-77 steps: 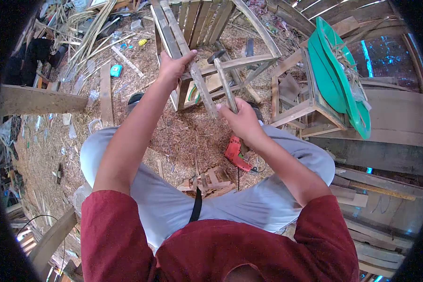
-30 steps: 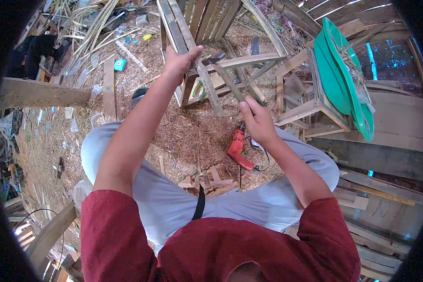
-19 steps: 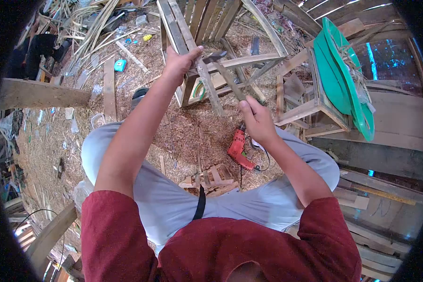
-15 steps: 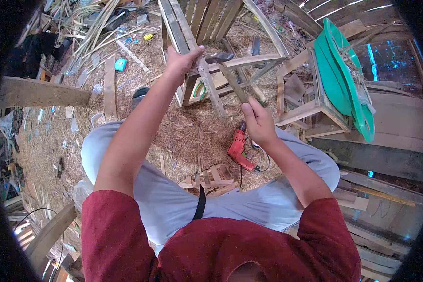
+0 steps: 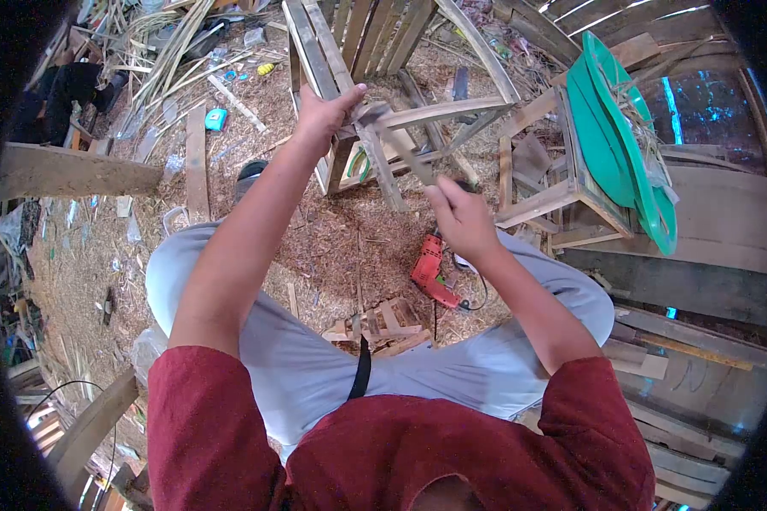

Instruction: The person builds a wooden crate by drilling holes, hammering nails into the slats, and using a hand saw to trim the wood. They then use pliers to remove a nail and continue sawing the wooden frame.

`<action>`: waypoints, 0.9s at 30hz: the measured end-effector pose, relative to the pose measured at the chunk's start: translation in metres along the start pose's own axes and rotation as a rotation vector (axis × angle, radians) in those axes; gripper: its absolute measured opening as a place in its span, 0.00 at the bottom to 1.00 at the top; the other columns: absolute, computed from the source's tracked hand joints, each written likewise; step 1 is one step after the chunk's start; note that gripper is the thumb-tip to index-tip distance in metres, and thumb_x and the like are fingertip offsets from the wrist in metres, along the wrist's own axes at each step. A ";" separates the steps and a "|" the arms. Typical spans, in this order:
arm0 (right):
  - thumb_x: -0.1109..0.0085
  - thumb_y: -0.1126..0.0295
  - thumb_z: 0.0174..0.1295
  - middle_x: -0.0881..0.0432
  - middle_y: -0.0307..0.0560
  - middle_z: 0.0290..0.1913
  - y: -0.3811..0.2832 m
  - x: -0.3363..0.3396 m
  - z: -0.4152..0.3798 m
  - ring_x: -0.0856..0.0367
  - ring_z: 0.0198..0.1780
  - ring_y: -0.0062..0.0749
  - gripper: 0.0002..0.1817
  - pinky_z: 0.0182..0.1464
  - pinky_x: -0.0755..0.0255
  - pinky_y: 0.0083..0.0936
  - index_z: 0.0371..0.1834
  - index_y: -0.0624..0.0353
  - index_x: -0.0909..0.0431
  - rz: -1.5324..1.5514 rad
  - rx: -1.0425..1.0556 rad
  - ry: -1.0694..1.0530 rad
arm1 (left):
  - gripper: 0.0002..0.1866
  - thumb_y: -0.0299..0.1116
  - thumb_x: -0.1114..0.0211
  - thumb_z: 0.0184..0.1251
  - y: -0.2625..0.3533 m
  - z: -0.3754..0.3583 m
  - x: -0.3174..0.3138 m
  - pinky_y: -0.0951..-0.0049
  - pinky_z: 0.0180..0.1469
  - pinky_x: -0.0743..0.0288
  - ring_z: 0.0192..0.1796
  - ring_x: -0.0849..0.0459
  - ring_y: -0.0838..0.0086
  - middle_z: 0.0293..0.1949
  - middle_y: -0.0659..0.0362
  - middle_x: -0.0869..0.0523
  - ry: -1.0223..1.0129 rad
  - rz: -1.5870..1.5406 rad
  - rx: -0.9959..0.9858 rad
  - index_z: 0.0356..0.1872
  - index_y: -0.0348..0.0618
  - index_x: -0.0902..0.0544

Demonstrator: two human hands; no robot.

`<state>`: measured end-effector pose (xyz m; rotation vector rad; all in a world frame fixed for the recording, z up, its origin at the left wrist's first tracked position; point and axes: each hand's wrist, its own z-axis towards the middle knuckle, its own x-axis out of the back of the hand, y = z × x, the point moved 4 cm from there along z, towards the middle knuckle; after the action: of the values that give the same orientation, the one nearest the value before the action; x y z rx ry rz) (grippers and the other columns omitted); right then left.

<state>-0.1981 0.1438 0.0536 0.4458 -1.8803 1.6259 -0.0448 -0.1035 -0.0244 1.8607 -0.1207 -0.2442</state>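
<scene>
My left hand (image 5: 325, 119) is wrapped round a slat of the wooden frame (image 5: 464, 111), near the joint where a short wooden strip (image 5: 381, 168) crosses it. In my right hand (image 5: 462, 219) is a hammer (image 5: 413, 160), gripped by its wooden handle. Motion blurs the hammer, and its head is close to the crossing strip, just right of my left hand; whether they touch I cannot tell. A red power drill (image 5: 433, 271) lies on the shavings-covered ground below my right hand.
A green plastic chair or tub (image 5: 609, 145) leans on a wooden stool frame (image 5: 537, 204) at the right. Small wood pieces (image 5: 383, 324) lie between my legs. A tape measure (image 5: 216, 119) and a plank (image 5: 197, 162) are at the left. Part of another person (image 5: 64, 94) shows at the upper left.
The hammer head has shifted left and slightly down toward the crossing strip, and my right hand has moved a little with it. My left hand keeps its hold on the frame.
</scene>
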 end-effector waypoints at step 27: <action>0.48 0.55 0.79 0.24 0.59 0.24 -0.002 -0.003 0.000 0.21 0.27 0.54 0.18 0.32 0.29 0.41 0.42 0.61 0.24 -0.007 -0.077 -0.003 | 0.35 0.39 0.17 0.59 -0.003 0.003 0.001 0.65 0.44 0.14 0.45 0.11 0.66 0.47 0.49 0.12 -0.022 0.006 -0.051 0.59 0.32 0.26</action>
<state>-0.1949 0.1432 0.0530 0.4214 -1.9340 1.5430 -0.0449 -0.1054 -0.0284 1.8069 -0.1346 -0.2616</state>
